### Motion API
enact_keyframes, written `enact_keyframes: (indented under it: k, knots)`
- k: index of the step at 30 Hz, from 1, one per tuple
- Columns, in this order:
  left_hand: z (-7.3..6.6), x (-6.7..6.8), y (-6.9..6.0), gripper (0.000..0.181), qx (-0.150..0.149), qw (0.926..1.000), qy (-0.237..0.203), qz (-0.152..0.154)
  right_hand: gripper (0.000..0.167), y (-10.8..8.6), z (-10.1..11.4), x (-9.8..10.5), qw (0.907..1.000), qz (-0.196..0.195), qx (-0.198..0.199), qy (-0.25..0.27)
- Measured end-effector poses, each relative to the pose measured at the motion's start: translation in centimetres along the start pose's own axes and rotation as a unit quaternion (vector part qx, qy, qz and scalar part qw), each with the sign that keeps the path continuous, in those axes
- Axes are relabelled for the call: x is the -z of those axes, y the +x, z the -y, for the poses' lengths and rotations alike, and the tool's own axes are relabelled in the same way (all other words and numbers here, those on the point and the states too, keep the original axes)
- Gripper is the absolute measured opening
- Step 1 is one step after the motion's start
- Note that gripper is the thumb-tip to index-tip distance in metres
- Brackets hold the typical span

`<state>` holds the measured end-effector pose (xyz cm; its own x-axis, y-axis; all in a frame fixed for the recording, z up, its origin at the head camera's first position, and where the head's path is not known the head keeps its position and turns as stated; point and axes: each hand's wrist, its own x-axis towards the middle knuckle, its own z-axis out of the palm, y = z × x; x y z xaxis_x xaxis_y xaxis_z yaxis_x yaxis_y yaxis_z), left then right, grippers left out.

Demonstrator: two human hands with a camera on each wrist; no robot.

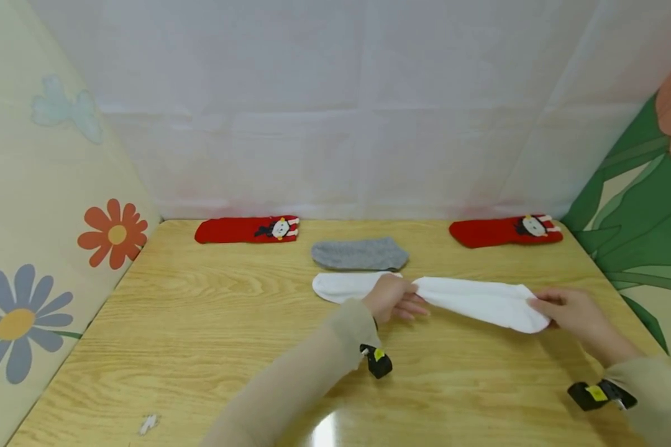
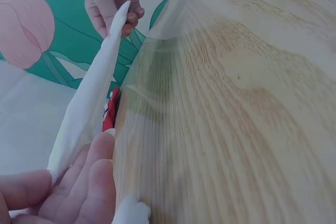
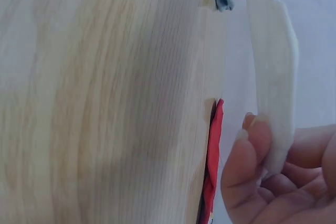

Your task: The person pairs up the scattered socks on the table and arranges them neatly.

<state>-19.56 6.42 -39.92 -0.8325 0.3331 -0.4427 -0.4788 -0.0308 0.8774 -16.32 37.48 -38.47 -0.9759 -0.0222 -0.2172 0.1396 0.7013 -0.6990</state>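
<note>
A white sock [image 1: 481, 302] is stretched between both hands above the table. My left hand [image 1: 393, 297] pinches its left end between thumb and fingers, and my right hand [image 1: 573, 316] pinches the wider right end. In the left wrist view the sock [image 2: 86, 103] runs from the near fingers up to the other hand. The right wrist view shows thumb and fingers closed on its lower end [image 3: 278, 145]. A second white sock [image 1: 343, 285] lies flat on the table, partly hidden behind my left hand. Just behind that one lies a grey sock [image 1: 360, 254].
Two red socks with a cartoon figure lie along the back of the wooden table [image 1: 201, 335], one red sock [image 1: 229, 230] at left and another red sock [image 1: 486, 233] at right. A white cloth [image 1: 335, 155] hangs behind. A small white scrap [image 1: 148, 424] is near the front left.
</note>
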Motion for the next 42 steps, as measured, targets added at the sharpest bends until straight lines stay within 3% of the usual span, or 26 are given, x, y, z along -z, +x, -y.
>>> enact_keyframes:
  k: [10, 24, 42]
  knots:
    - [0.1, 1.5, -0.9, 0.015, 0.001, 0.9998, -0.014, -0.014, 0.048, -0.6, 1.0, -1.6, 0.9997, -0.004, -0.003, 0.023]
    - [0.3, 3.8, -1.8, 0.028, -0.014, 0.9998, 0.011, 0.008, 0.051, -0.9, 2.6, -3.1, 0.9988, -0.009, -0.009, 0.046]
    - [0.6, 5.0, -2.5, 0.028, -0.018, 0.9998, 0.003, -0.005, 0.052, -0.9, 3.5, -4.6, 0.9972, -0.007, -0.023, 0.071]
